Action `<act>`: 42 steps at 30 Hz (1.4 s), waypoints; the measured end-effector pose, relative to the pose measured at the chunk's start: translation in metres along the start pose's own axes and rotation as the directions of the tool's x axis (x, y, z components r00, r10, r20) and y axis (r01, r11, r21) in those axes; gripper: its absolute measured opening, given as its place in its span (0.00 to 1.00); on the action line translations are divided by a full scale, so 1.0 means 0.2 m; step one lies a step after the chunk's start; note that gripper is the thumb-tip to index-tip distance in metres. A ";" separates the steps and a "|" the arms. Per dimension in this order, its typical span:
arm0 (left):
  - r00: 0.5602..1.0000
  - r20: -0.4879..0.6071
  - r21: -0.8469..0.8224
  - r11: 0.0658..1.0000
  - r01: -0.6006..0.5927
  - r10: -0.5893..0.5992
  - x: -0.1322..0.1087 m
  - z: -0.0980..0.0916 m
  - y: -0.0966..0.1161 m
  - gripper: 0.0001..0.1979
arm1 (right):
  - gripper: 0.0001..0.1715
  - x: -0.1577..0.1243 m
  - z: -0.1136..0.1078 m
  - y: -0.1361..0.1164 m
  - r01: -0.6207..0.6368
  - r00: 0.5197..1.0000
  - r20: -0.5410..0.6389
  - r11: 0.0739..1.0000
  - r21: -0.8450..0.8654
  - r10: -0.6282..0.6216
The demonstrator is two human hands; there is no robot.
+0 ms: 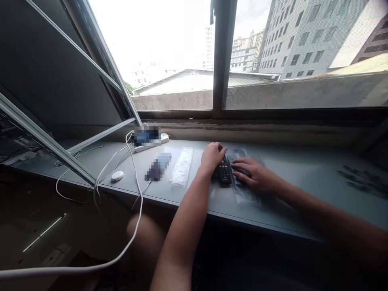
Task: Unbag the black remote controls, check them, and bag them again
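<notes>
A black remote control (224,173) lies on the grey table, its lower end toward the front edge. My left hand (213,155) is at its upper end, fingers curled and pressed together around that end. Just to the right, my right hand (249,171) rests with spread fingers on clear plastic bags (247,197); dark items show inside or under them, too unclear to name. Left of my left forearm lies a white item in clear plastic wrapping (182,167).
On the table (303,173) are a blurred phone-like object (158,166), a round white object (117,176) and a white power strip (164,138). White cables (138,226) loop at the left beside a metal frame (48,139). Dark items (362,180) lie far right.
</notes>
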State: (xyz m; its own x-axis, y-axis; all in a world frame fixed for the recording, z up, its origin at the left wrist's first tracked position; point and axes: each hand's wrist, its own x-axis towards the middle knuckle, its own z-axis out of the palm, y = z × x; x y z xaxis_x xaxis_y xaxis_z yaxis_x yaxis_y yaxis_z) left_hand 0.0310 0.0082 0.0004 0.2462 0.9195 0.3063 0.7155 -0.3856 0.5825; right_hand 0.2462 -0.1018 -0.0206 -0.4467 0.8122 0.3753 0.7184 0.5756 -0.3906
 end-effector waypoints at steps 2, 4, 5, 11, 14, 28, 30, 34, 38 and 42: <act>0.998 0.068 0.079 0.997 -0.016 0.011 -0.01 0.01 0.00 0.12 | 0.32 0.00 0.00 0.00 0.004 1.000 -0.002 1.000 -0.006 -0.004; 0.996 0.094 0.138 0.990 -0.023 0.010 -0.01 0.01 0.00 0.13 | 0.31 0.00 0.01 0.01 0.002 1.000 -0.006 1.000 -0.009 -0.002; 0.995 0.100 0.165 0.986 -0.023 0.007 -0.01 0.01 0.00 0.13 | 0.31 0.00 0.01 0.01 0.001 1.000 -0.006 1.000 -0.010 -0.001; 0.994 0.096 0.253 0.965 -0.071 0.048 -0.02 0.01 0.01 0.18 | 0.31 0.00 0.01 0.01 0.000 1.000 0.002 1.000 -0.011 0.000; 1.000 -0.024 0.299 0.954 0.007 0.000 -0.02 -0.03 0.01 0.29 | 0.32 0.00 0.00 0.00 -0.011 1.000 0.014 1.000 -0.004 0.011; 0.840 -0.066 0.459 0.731 0.504 -0.538 0.00 -0.21 -0.14 0.22 | 0.33 -0.01 -0.02 -0.01 -0.026 0.999 0.039 0.999 0.021 0.025; 0.846 -0.078 0.495 0.717 0.492 -0.527 -0.01 -0.23 -0.14 0.20 | 0.33 -0.01 -0.02 -0.01 -0.032 0.999 0.037 0.999 0.022 0.031; 0.850 -0.063 0.500 0.721 0.480 -0.523 -0.03 -0.28 -0.13 0.21 | 0.33 -0.01 -0.02 -0.01 -0.038 0.999 0.036 0.999 0.025 0.037; 0.864 -0.075 0.390 0.783 0.485 -0.498 -0.04 -0.30 -0.10 0.22 | 0.32 -0.01 -0.02 -0.02 -0.043 0.998 0.043 0.999 0.028 0.041; 0.908 -0.203 -0.117 0.929 0.350 -0.367 -0.02 -0.28 -0.05 0.17 | 0.33 -0.01 -0.03 -0.03 -0.058 0.998 -0.001 0.998 0.039 0.058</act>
State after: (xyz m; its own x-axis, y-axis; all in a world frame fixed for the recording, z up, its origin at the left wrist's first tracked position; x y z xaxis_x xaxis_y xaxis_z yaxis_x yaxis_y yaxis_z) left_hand -0.0136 0.0050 0.0360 -0.1719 0.9609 0.2170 0.6746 -0.0457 0.7368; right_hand 0.2466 -0.1079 -0.0144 -0.4037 0.8440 0.3530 0.7219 0.5309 -0.4438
